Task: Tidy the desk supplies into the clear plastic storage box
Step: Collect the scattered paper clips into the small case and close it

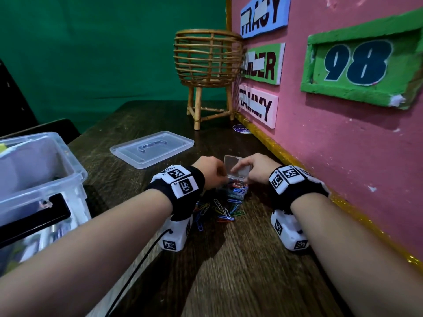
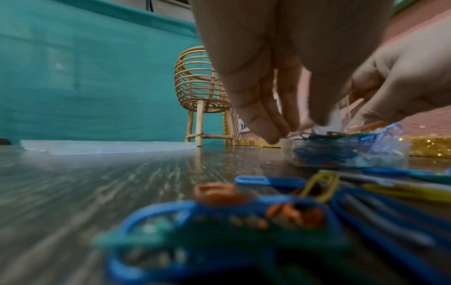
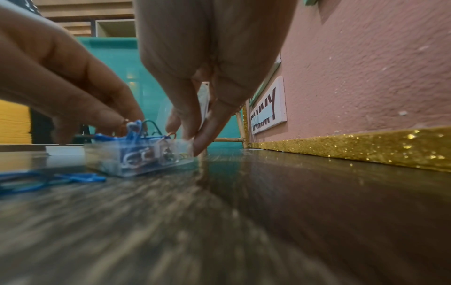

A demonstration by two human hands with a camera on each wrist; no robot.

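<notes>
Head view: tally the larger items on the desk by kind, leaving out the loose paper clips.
clear storage box: 1
loose flat lid: 1
small clip case: 1
rattan basket stand: 1
Total: 4

I see a dark wooden table point(image 1: 229, 259) against a green backdrop point(image 1: 91, 53). To my right stands a pink board point(image 1: 343, 145) edged with gold glitter trim point(image 3: 366, 150); a wicker basket stand point(image 1: 207, 72) fills the corner.
</notes>
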